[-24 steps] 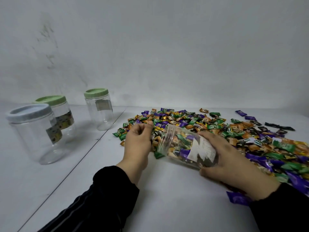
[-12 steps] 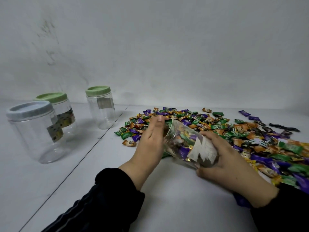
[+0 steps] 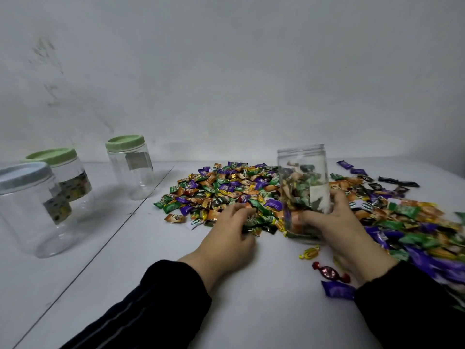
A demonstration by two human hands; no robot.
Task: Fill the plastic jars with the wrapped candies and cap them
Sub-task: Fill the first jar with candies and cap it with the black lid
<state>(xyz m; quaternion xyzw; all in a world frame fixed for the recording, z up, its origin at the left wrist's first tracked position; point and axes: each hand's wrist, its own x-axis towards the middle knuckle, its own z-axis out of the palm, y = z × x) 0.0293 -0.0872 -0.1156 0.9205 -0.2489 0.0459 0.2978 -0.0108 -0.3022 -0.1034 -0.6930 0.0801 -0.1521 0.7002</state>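
Partly hidden: jar [image 3: 303, 177] base behind right hand [image 3: 337, 222].

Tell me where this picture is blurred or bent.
Head view: candies at the right edge smear with blur; the capped jars at left lean outward from wide-angle distortion; the open jar and both hands near the middle stay fairly sharp.

Nothing here can I actually read. The candy wrappers [image 3: 226, 187] in my pile carry small white logos, all too tiny and blurred to make out. The jar [image 3: 303, 190] I hold has a pale label, blank from this side. The three capped jars [image 3: 130, 167] at my left bear stickers (grey or mottled patches, no legible letters).
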